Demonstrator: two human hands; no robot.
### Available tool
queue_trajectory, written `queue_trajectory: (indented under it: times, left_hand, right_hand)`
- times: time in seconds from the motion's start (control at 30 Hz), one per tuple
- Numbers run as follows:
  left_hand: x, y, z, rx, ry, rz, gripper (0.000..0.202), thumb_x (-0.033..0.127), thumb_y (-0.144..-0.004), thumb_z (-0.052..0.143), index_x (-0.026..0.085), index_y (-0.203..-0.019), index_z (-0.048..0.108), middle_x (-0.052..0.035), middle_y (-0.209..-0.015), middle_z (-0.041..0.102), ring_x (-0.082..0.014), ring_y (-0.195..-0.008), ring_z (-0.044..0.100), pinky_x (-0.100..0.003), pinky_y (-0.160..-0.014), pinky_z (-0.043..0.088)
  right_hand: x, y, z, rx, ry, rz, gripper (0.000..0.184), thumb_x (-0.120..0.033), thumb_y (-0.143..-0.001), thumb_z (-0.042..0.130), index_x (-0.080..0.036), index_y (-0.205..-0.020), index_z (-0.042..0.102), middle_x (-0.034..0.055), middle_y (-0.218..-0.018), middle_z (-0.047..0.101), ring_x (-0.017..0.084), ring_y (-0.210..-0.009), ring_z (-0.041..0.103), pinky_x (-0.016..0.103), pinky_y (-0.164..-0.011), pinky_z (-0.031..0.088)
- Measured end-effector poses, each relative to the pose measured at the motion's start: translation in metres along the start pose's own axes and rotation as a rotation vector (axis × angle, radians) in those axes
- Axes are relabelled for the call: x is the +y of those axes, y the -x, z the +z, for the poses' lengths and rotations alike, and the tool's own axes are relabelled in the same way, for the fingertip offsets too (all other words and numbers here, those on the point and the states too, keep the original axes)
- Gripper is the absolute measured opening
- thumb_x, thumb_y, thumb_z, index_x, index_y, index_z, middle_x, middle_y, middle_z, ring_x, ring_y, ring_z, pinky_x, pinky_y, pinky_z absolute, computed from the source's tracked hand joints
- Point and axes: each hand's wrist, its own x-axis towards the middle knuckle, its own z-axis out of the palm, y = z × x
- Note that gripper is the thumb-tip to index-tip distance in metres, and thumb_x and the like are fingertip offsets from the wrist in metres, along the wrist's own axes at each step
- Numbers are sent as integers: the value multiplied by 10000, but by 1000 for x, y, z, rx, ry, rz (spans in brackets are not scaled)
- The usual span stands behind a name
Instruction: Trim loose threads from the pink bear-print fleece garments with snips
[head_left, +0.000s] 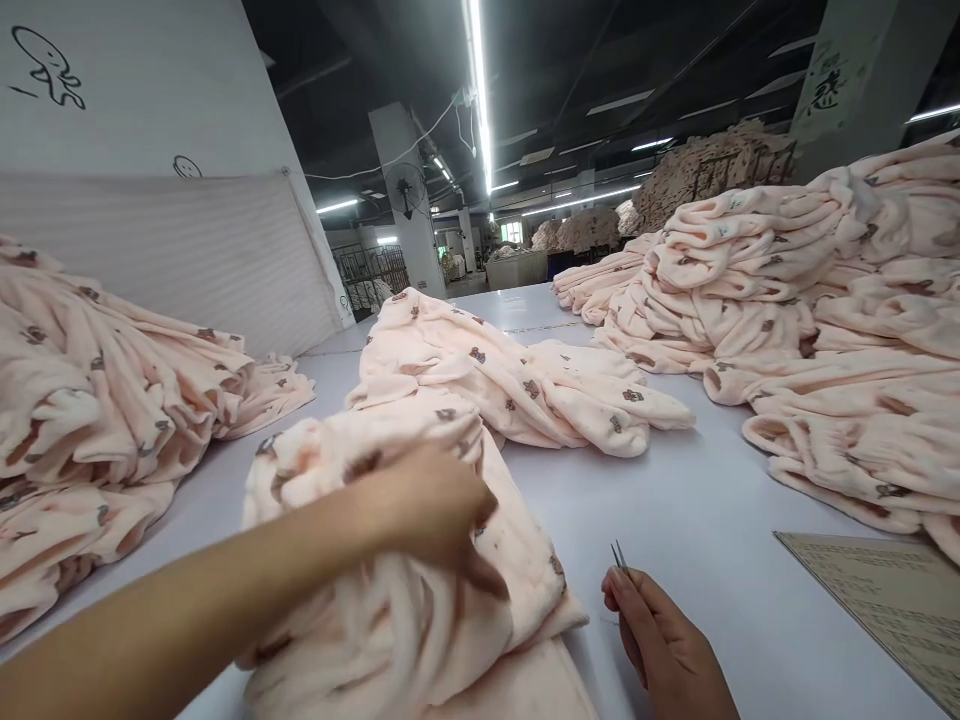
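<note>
Tweezers [619, 555] (right hand [664, 645]), pink garment [420, 560]

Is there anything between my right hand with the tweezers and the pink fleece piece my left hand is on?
Nothing visible. The right hand holds the tweezers beside the pink fleece piece, with only bare table between; the left hand already rests on it.
</note>
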Motion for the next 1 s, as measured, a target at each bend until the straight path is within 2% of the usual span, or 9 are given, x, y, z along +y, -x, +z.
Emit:
queue_trajectory:
  times: [0.1,0.17,0.3,0.43,0.5,0.6,0.77,0.87,1.0]
  left_hand:
    - [34,-8,26,-184,-219,61,427,497,-686,579,125,-868,682,-133,-771,657,-254,-582,584,-286,-447,316]
    - [37,-9,33,-177,-230,115,318,403,-700,568,123,-789,689,-131,-805,643,-244,-591,582,-301,-468,341]
    - [-4,-3,20,-151,112,353,125,251,-665,602,176,-733,676,-22,-725,617,-150,-598,529,-239,-522,365]
    - [-39,5,-15,-342,448,259,178,314,-737,557,168,-664,625,40,-534,479,-91,-498,417,-186,-461,309]
    - [-33,3,-20,-309,396,136,326,462,-772,517,168,-688,630,22,-569,525,-108,-520,449,-197,-477,321]
    - [1,-12,3,-180,182,27,480,601,-733,502,181,-921,638,-49,-736,648,-211,-647,570,-265,-546,389]
    - [47,-43,63,-20,249,17,317,390,-691,569,108,-833,603,-164,-823,635,-316,-684,599,-388,-614,439]
    - [40,-45,67,19,428,-25,190,208,-622,557,135,-796,568,-131,-861,617,-303,-753,584,-384,-657,433]
    - [6,-32,51,8,799,-88,207,258,-632,509,169,-816,542,-32,-771,593,-196,-726,557,-271,-610,428]
  right_hand:
    - [1,0,0,-6,25,-9,423,-635,-726,512,-214,-681,508,-36,-634,443,114,-593,413,169,-549,383]
    - [1,1,-1,-9,40,-5,422,-637,-728,506,-217,-690,505,-41,-616,430,110,-566,390,170,-515,368]
    - [-4,4,0,4,45,-16,426,-641,-732,496,-218,-684,498,-44,-632,428,106,-588,403,155,-540,373]
    - [-10,7,3,15,44,-30,419,-632,-740,488,-218,-674,501,-42,-642,446,110,-604,417,157,-559,382]
    - [-12,7,3,15,57,-28,418,-632,-742,481,-220,-672,498,-44,-625,446,109,-571,399,167,-528,372]
    - [-11,6,2,25,83,-30,404,-620,-756,466,-224,-683,494,-48,-624,452,104,-539,367,178,-503,351]
    - [-5,4,1,16,128,-34,404,-612,-757,471,-218,-676,497,-52,-603,431,100,-519,342,187,-504,343]
    - [-2,3,1,9,134,-40,407,-610,-767,464,-213,-679,483,-51,-609,417,107,-549,365,188,-534,356]
    - [0,1,2,-22,119,-49,426,-628,-758,463,-207,-700,485,-44,-627,425,111,-563,380,192,-531,358]
